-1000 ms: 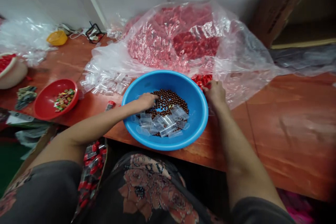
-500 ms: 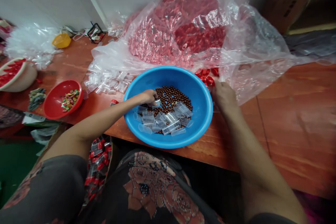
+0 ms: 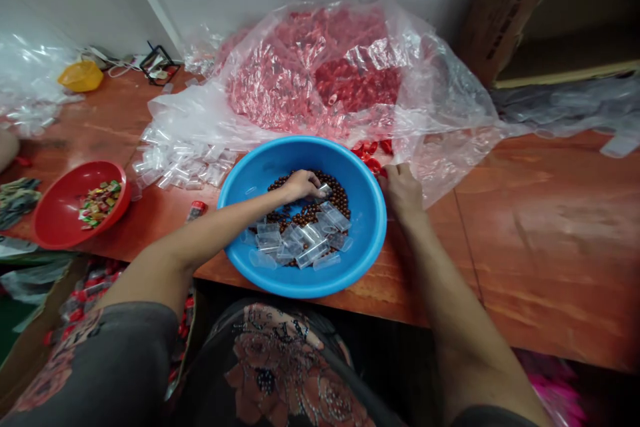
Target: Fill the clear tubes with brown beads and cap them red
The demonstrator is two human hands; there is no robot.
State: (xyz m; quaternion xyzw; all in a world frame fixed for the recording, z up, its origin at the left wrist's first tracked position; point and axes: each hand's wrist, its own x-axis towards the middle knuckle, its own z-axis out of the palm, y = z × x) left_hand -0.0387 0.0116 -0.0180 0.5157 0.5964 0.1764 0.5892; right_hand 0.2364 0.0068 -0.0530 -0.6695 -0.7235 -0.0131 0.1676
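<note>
My left hand (image 3: 301,185) is inside the blue basin (image 3: 303,288), its fingers closed around a clear plastic tube (image 3: 325,191). Below that hand lie small brown balls (image 3: 306,217). Several more clear tubes (image 3: 313,247) rest on the balls in the near half of the basin. Just outside the basin's right rim, my right hand (image 3: 404,195) has its fingers curled together at a small pile of red caps (image 3: 371,159). What its fingertips hold is hidden, though red shows right beside them.
Behind the basin a large clear bag (image 3: 425,73) bulges with red caps. Loose clear tubes (image 3: 183,163) spread to its left. A red bowl (image 3: 55,210) of wrapped sweets, a filled red-capped tube (image 3: 197,209) and a yellow bowl (image 3: 81,77) stand on the wooden table (image 3: 545,233).
My left hand has moved right and away from me over the brown balls with the tube in its fingers. My right hand stays by the red caps. The view has shifted right.
</note>
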